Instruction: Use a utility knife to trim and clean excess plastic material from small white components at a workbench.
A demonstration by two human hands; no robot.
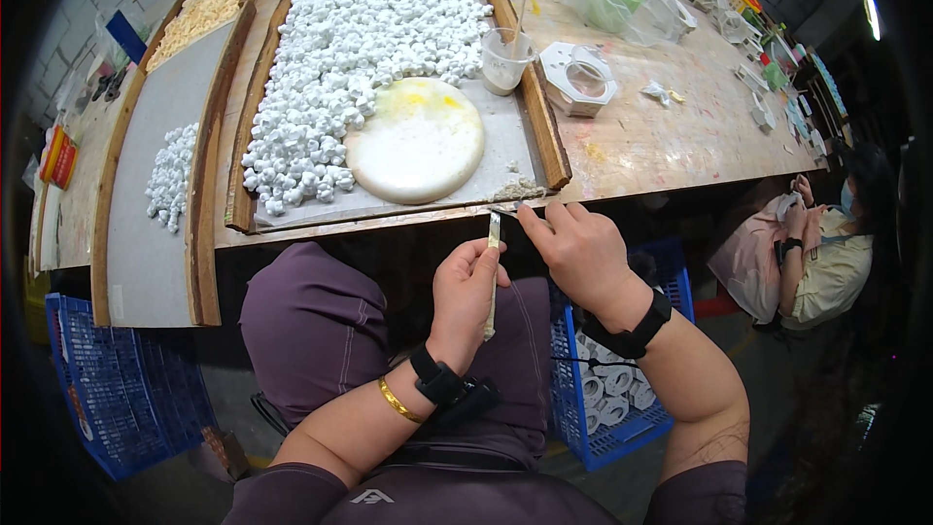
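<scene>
The left hand point(465, 294) closes its grip around a slim flat scraping tool point(493, 272) and holds it upright over the lap, just below the edge of the bench point(661, 136). The right hand point(581, 253) pinches thumb and forefinger at the blade tip above that grip; what they pinch is too small to tell. The tool looks light, thin and stiff, and is probably best held along its lower shaft, clear of the tip.

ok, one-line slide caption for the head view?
Left hand grips a thin stick tool, right hand pinching its tip beside a tray of white pieces.
</scene>
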